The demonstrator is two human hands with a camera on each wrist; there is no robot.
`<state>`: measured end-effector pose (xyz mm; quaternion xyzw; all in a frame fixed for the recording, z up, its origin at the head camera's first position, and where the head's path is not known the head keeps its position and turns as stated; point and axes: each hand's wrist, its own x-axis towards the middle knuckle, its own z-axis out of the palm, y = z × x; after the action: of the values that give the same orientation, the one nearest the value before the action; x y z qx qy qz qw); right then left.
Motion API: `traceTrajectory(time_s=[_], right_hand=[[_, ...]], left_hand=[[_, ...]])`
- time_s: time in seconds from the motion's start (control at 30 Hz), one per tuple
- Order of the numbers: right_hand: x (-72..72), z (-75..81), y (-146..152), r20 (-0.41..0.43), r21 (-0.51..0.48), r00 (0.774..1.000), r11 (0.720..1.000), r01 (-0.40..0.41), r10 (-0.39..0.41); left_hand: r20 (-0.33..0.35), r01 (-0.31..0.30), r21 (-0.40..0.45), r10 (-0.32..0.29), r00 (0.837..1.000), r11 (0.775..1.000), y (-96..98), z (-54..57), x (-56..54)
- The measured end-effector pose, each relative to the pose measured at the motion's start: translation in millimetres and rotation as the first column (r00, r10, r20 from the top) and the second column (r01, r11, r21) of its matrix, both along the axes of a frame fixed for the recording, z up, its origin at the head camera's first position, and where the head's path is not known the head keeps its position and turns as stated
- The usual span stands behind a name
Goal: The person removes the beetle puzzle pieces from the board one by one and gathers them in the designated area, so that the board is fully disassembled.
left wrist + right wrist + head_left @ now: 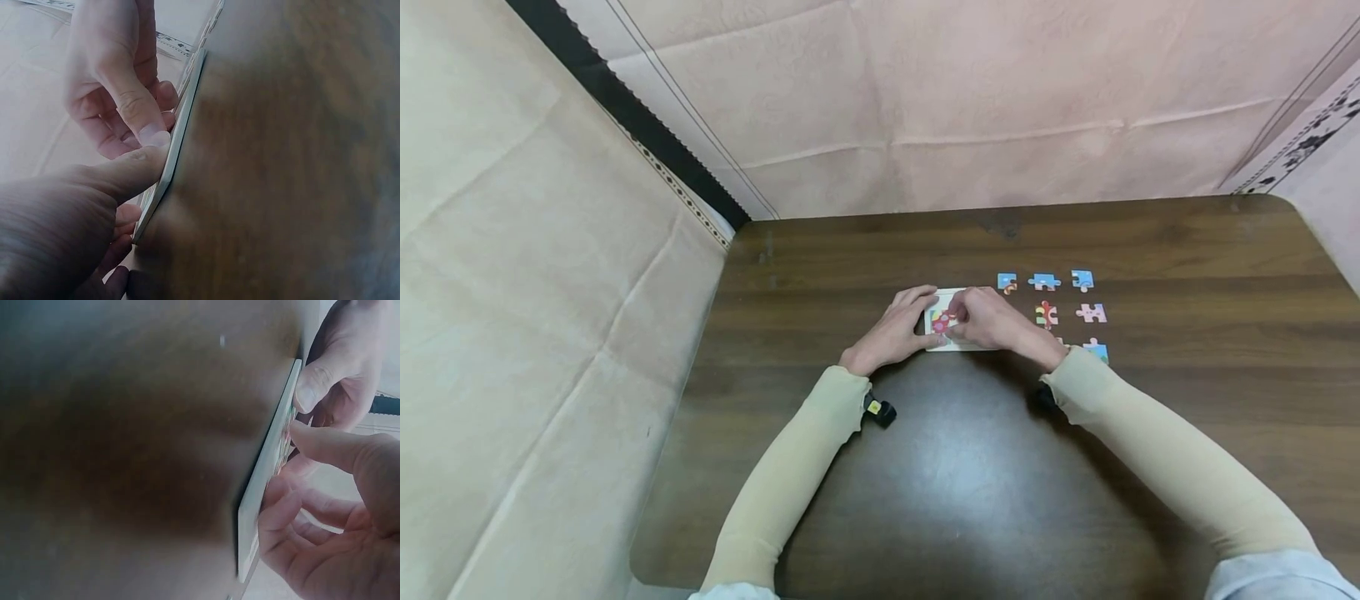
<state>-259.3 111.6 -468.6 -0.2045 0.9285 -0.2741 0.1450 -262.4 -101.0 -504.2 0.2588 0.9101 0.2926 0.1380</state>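
Observation:
A white jigsaw puzzle tray [958, 347] lies on the table, with red and pink jigsaw pieces [942, 322] inside it. My left hand [893, 332] holds its left end, the thumb at the near edge and the fingers toward the far corner. Over the tray, my right hand [990, 319] has thumb and curled fingers around a jigsaw piece, which they mostly hide. In the right wrist view its fingertips are low at the tray's inner face, beside the left thumb. The left wrist view shows the tray edge-on [181, 134], both thumbs close together at the rim.
Loose jigsaw pieces lie right of the tray: several blue ones [1044, 282] at the back, a red one [1047, 314], a pink one [1091, 312] and a blue-green one [1097, 351] partly behind the right forearm. Fabric walls stand behind and left of the table [955, 467].

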Motion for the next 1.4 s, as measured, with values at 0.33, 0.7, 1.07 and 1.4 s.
traceTrajectory(time_s=[0.33,0.7,1.07,1.4], right_hand=[[-0.4,-0.8,-3.6,0.006,0.018,0.999,0.999,0.039,-0.039],[1.3,-2.8,-7.1,-0.02,0.011,0.998,0.999,0.052,-0.052],[0.9,-1.7,-1.5,-0.064,-0.034,0.997,0.998,0.048,-0.05],[0.1,-4.6,-1.3,-0.074,-0.054,0.995,0.997,0.058,-0.062]], left_hand=[[-0.005,0.003,-0.018,-0.003,1.0,1.0,0.8,2.4,0.5],[-0.002,-0.001,-0.008,0.001,1.0,1.0,0.3,0.6,0.8],[-0.007,-0.003,-0.009,0.003,1.0,1.0,1.3,0.9,-1.6],[-0.006,-0.009,-0.01,0.009,1.0,1.0,1.7,-0.9,-0.7]])
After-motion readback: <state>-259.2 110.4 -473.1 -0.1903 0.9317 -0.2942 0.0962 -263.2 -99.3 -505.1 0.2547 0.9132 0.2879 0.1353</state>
